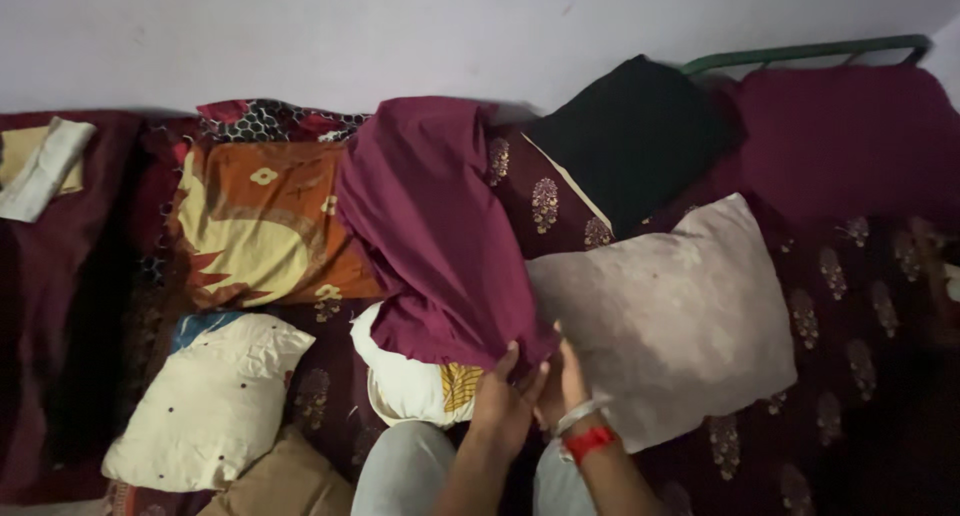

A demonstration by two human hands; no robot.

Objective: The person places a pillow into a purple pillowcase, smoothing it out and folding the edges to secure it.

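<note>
Both hands (530, 396) grip maroon pillowcase (440, 236); pillow (410, 381) inside

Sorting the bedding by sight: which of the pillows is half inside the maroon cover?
The white pillow with a yellow print, beside the hands. The maroon cover drapes over its top; the other pillows lie uncovered.

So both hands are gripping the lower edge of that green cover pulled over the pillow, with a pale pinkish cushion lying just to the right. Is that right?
Not quite: the cover is maroon, not green. The head view shows the left hand and right hand together at its lower edge, over the white and yellow pillow, with the pale pinkish cushion just to the right.
</note>
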